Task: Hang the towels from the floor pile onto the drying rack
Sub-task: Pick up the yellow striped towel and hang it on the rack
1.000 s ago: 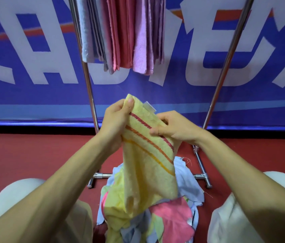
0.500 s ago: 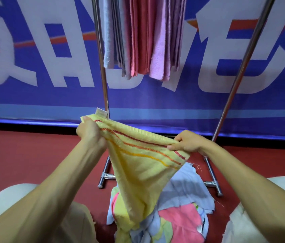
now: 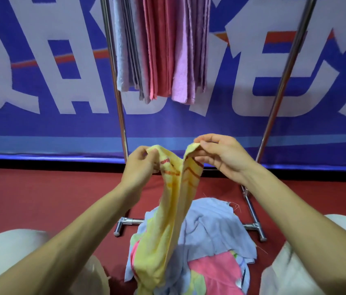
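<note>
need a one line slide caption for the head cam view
Both hands, left hand and right hand, pinch a yellow striped towel above the floor pile, below the drying rack.

Both hands (image 3: pixel 185 159) pinch a yellow towel (image 3: pixel 167 220) above the floor pile (image 3: pixel 214 252).

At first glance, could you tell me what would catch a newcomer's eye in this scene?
The yellow striped towel at centre, pinched at its top edge by the left hand and right hand. Behind it, pink and lilac towels hang on the steel drying rack; a colourful pile lies on the red floor.
</note>
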